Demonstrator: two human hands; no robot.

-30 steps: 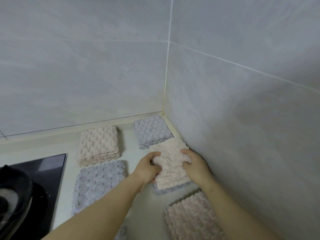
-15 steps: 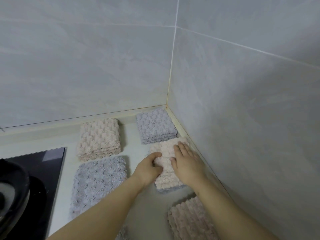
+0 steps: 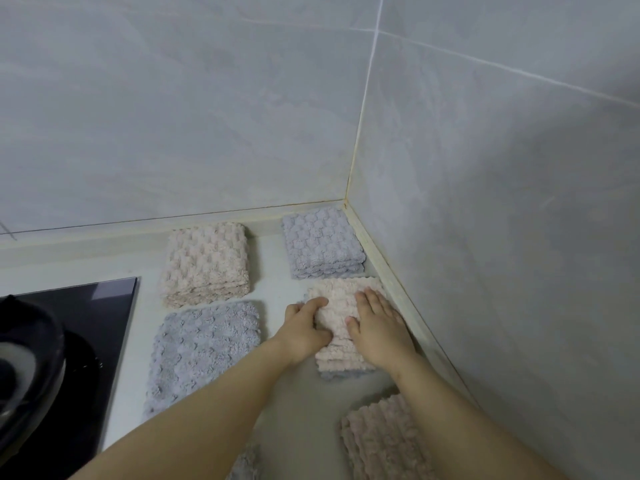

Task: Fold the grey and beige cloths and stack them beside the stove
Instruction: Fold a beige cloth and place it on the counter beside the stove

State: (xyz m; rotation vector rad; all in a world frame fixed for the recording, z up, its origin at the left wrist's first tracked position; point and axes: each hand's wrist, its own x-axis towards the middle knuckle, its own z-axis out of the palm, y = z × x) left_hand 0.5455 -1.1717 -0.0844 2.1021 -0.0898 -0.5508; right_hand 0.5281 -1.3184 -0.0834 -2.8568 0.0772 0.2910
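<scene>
Head view: my right hand (image 3: 377,327) lies flat with fingers straight, pressing the folded beige cloth (image 3: 337,306). My left hand (image 3: 304,327) curls round its left edge. The cloth sits on a grey cloth (image 3: 332,375) at the far right of the table (image 3: 277,282), tight to the right wall (image 3: 485,271).

Risk: an uneven release, and the top fold springs open or slides off the grey one.

Room: the wall blocks the right and the folded grey stack (image 3: 322,242) sits just beyond. There is a narrow bare strip on the left, before the spread grey cloth (image 3: 204,348). The stove (image 3: 104,323) is well apart on the left.
</scene>
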